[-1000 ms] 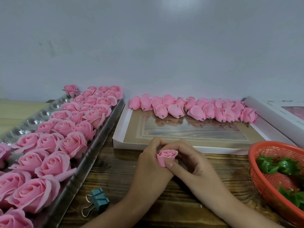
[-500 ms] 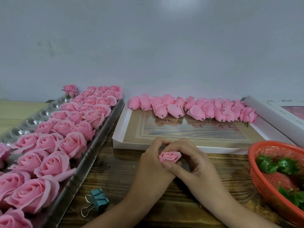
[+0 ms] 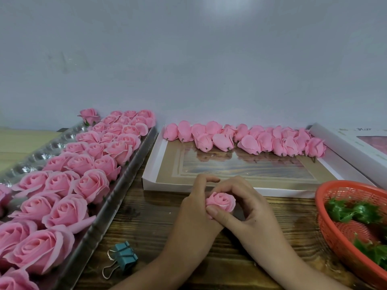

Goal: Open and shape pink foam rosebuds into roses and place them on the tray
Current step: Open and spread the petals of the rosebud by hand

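Two hands share one half-opened rosebud [image 3: 221,201], held between their fingertips: the left hand [image 3: 194,208] cups it in curled fingers while the right hand [image 3: 251,214] pinches its near petal under the thumb, where too hard a tug could tear the foam.

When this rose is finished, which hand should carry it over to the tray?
Probably left. The tray lies on that side, nearest the left hand, which holds the rose; the right hand, pinching its petals, would have to cross over.

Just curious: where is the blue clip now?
Head view, lower left: the blue clip lies on the wooden table, just right of the tray, below-left of the left hand.
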